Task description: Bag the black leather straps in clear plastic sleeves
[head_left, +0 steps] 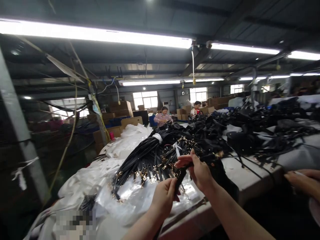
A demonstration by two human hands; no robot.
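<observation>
My left hand (163, 196) is closed, pinching a black strap (180, 178) between thumb and fingers over the front of the table. Just above and to the right, my right hand (201, 171) curls around the upper part of the same strap, its thumb pointing up. The strap's far end is hidden behind my fingers. Beyond my hands lies a big bundle of black straps (140, 155) with gold-coloured metal clasps, tied with a white band (157, 137). Another heap of clasped straps (185, 146), with a white tie, sits beside it.
Clear plastic sheeting (130, 200) and white material (87, 180) cover the table's left. Black bags (240, 141) are piled along the right. A co-worker's hand (303, 181) is at the right edge. Two people (163, 116) work farther back. A metal post (27, 150) stands left.
</observation>
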